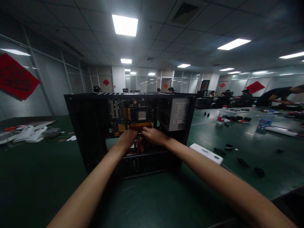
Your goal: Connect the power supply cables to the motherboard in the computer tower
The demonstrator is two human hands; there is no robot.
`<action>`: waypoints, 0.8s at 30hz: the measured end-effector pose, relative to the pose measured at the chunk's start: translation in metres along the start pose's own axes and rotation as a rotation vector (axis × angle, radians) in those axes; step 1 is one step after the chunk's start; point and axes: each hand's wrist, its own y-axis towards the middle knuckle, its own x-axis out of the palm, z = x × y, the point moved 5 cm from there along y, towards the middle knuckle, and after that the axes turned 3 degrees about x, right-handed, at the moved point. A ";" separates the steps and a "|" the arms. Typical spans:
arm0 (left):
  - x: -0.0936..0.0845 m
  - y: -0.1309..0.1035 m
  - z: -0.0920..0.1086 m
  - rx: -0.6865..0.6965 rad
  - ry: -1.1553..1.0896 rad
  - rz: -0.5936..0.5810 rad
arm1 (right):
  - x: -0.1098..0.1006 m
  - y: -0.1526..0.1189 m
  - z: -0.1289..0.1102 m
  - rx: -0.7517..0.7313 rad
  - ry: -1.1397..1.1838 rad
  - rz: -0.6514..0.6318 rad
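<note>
An open black computer case (79,126) stands in front of me on the green table. Inside it is a motherboard (148,106) with a bare square processor socket area (142,115). Both my hands reach into the case at the orange memory slots (147,124) below that square. My left hand (127,138) is closed at the slots' left part, fingertips curled. Close beside it, my right hand (155,136) is closed too, thumb and fingers pinched at the slots. Whatever the fingers grip is hidden. Coloured cables (141,146) hang just beneath and between the hands.
A power supply (180,114) fills the case's upper right. Right of the case lie a white power strip (206,153) and small black parts (242,162); bottles (221,114) stand farther back. White and grey items (30,133) lie at left. A person (275,96) bends over the table at far right.
</note>
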 end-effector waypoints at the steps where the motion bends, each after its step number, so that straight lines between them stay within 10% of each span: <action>1: 0.001 0.000 0.000 0.002 -0.002 0.001 | 0.001 0.001 0.000 -0.003 -0.001 0.019; 24: -0.001 -0.003 -0.001 -0.015 -0.007 -0.019 | 0.003 0.004 -0.004 0.033 0.071 0.028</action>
